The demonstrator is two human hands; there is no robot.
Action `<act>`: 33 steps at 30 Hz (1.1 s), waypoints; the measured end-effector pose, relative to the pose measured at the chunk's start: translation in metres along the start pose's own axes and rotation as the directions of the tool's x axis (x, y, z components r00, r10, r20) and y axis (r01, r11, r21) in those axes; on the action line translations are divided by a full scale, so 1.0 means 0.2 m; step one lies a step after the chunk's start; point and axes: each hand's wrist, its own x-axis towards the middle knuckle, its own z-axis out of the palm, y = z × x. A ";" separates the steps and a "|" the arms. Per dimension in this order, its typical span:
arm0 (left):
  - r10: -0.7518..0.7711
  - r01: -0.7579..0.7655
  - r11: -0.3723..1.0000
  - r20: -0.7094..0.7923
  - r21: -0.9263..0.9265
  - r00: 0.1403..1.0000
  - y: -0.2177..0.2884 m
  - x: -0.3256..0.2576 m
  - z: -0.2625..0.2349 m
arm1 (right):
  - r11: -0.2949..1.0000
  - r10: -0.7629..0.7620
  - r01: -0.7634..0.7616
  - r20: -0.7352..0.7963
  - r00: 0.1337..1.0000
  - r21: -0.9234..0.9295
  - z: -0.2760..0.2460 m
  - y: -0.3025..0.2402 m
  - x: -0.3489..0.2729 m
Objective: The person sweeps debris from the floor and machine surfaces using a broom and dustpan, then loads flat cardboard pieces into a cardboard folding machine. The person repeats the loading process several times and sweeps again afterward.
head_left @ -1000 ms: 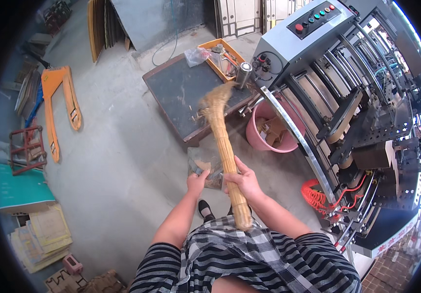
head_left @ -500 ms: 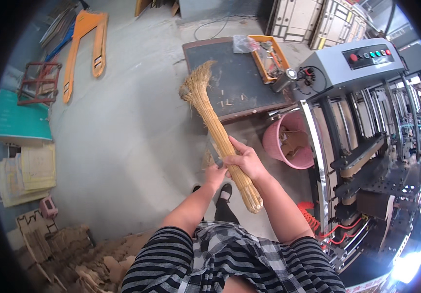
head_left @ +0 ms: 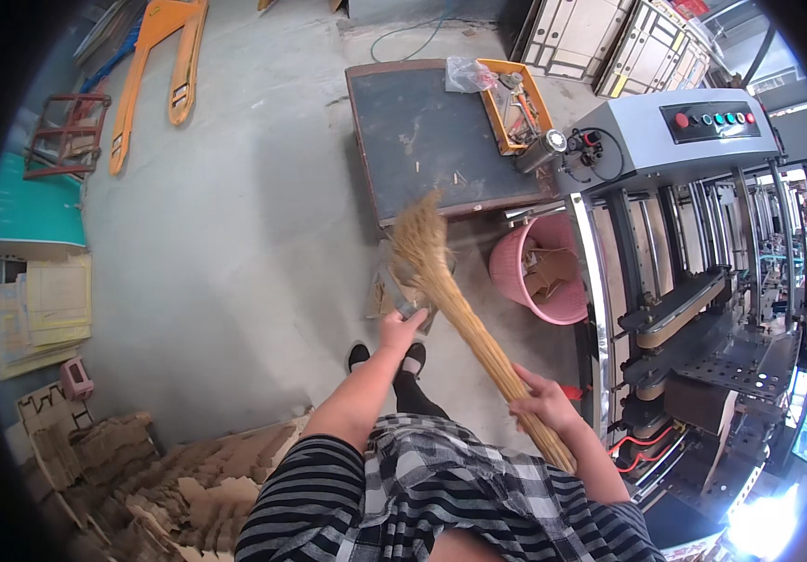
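My right hand [head_left: 544, 403] grips the bound stalk handle of a straw broom [head_left: 464, 323] low down, near my waist. The broom slants up and left, and its blurred bristle head [head_left: 419, 242] is over the floor by the near edge of a dark table [head_left: 431, 140]. My left hand [head_left: 401, 330] is stretched forward and closed on the handle of a flat grey dustpan [head_left: 390, 292], which sits low just left of the bristles. My black shoes [head_left: 386, 358] show below the left hand.
A pink basket [head_left: 516, 281] of cardboard scraps stands right of the broom. A grey machine [head_left: 647, 140] with coloured buttons fills the right. An orange tool tray [head_left: 495, 112] lies on the table. An orange pallet jack [head_left: 155, 66] lies far left; cardboard piles [head_left: 141, 478] sit lower left.
The broom head has swung down from over the table to the floor at its near edge. My hands have moved apart, the right one lower on the handle. The view has shifted.
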 end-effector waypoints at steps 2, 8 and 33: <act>-0.020 0.021 0.999 -0.006 0.038 1.000 -0.02 0.02 0.00 | 0.999 -0.022 0.026 -0.108 0.994 0.035 -0.08 0.04 -0.16; 0.067 -0.067 0.998 0.017 -0.014 0.998 -0.10 0.03 -0.02 | 0.993 -0.057 0.063 -0.063 0.996 0.098 -0.10 -0.06 -0.33; -0.001 0.003 0.984 0.014 -0.180 1.000 -0.25 -0.18 -0.57 | 0.964 -0.208 0.222 -0.106 0.972 0.143 0.06 0.30 -0.27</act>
